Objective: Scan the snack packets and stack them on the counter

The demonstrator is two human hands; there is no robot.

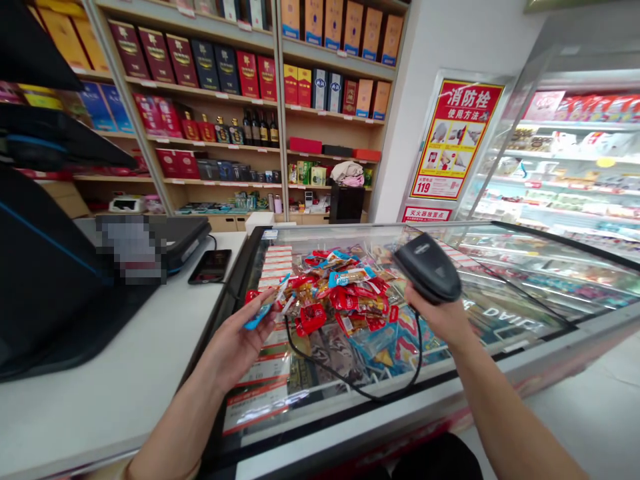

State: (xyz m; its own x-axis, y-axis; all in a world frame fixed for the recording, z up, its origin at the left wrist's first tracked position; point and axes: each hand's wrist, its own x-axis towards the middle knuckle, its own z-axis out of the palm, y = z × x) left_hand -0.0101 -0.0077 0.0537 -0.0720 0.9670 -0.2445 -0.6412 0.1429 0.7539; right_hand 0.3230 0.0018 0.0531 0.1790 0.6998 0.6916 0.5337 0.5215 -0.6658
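My right hand (440, 317) is wrapped round a black barcode scanner (429, 268), held above the glass top of a chest freezer (320, 417). From the scanner a black cable (345, 381) loops down across the glass. In my left hand (245, 340) is a small snack packet (260, 315) with blue and white wrapping, its fingers closed on it. Between the two hands lies a pile of small snack packets (357, 303) in red, blue and clear wrapping, heaped on the glass. Part of the pile is hidden behind my left fingers.
Left of the freezer, a white counter (200, 340) carries a black phone (210, 267), a dark scale-like device (187, 243) and a large black screen stand (40, 280). Shelves of boxed bottles (210, 67) stand behind. A lit refrigerated display (585, 160) is at the right.
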